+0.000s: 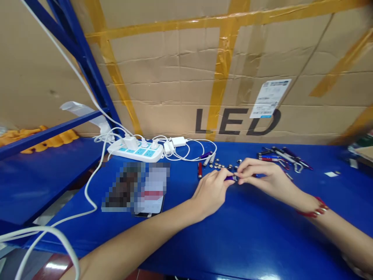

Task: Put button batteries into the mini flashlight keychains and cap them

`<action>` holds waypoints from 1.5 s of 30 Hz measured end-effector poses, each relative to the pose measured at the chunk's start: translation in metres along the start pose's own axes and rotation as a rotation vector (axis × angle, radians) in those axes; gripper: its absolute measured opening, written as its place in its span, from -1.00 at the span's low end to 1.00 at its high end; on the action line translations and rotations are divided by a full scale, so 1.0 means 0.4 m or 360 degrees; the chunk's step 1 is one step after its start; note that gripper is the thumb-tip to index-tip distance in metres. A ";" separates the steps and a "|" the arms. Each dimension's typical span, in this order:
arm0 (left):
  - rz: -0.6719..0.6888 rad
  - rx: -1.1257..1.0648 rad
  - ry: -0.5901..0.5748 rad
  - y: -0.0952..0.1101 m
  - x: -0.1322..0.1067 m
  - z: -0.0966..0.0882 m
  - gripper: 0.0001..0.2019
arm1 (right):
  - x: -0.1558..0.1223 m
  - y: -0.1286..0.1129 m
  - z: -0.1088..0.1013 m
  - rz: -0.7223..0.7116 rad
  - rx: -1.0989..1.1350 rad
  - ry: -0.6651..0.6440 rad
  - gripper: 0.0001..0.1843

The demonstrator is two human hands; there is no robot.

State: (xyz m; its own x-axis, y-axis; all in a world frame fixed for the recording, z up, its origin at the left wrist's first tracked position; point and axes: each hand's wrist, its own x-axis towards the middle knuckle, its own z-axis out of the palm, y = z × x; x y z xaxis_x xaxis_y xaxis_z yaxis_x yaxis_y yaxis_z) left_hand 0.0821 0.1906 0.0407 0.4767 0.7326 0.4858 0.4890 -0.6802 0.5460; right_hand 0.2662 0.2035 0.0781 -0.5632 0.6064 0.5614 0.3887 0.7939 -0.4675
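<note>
My left hand (211,190) is closed around a small purple metal tube (230,178), perhaps a mini torch body; most of it is covered by the fingers. At the tube's silvery right end, the thumb and fingertips of my right hand (264,175) are pinched together. Whatever they grip there is too small to make out. Just behind both hands lie several small silver round pieces (218,166), like button cells. A short red tube (199,170) stands out to the left of them, near silver tubes (207,160) and another purple tube (205,154).
Several coloured pen-like tubes with clips (282,157) are heaped behind my right hand. On the left are a phone (150,208), a white power strip (140,151) and looping white cables (93,194). A large taped carton (175,85) walls off the blue table (262,237).
</note>
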 end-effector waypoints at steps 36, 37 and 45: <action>0.0000 0.0083 0.0205 0.012 0.012 -0.001 -0.77 | -0.005 -0.014 0.032 0.0705 0.0205 0.0220 -0.58; -0.0029 0.0085 0.0213 0.011 0.013 0.001 -0.77 | -0.006 -0.015 0.030 0.0682 0.0154 0.0241 -0.59; -0.0163 -0.0024 0.0154 0.007 0.015 0.003 -0.75 | -0.005 -0.015 0.005 0.0328 0.0107 0.0191 -0.76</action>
State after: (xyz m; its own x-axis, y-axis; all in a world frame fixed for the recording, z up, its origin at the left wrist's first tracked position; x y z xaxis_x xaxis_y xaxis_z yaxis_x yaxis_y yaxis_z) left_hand 0.0873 0.1932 0.0444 0.3518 0.7973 0.4904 0.5200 -0.6021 0.6059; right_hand 0.2636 0.1974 0.0784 -0.3849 0.7594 0.5246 0.4349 0.6506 -0.6226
